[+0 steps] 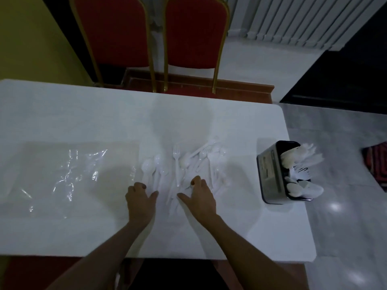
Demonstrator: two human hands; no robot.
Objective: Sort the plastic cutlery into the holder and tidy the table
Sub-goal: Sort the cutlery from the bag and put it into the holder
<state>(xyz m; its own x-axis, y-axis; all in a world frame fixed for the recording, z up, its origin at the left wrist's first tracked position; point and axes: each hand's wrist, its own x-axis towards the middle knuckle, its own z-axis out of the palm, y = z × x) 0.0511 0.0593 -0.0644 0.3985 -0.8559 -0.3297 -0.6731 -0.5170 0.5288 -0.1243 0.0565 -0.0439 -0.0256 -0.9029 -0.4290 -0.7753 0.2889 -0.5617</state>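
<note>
A loose pile of white plastic cutlery (188,164), forks and spoons mixed, lies on the white table (83,114) in the middle. My left hand (141,198) rests at the pile's near left edge with fingers curled down onto the spoon handles. My right hand (200,195) sits at the pile's near right side, fingertips bent onto the cutlery, thumb spread. Whether either hand grips a piece is hidden by the fingers. A dark rectangular holder (272,174) stands at the table's right edge, with several white forks and spoons in it.
A clear plastic bag (69,176) lies flat on the table's left half. Two red chairs with gold frames (194,38) stand behind the far edge. Grey tiled floor (345,206) lies to the right, close to the holder.
</note>
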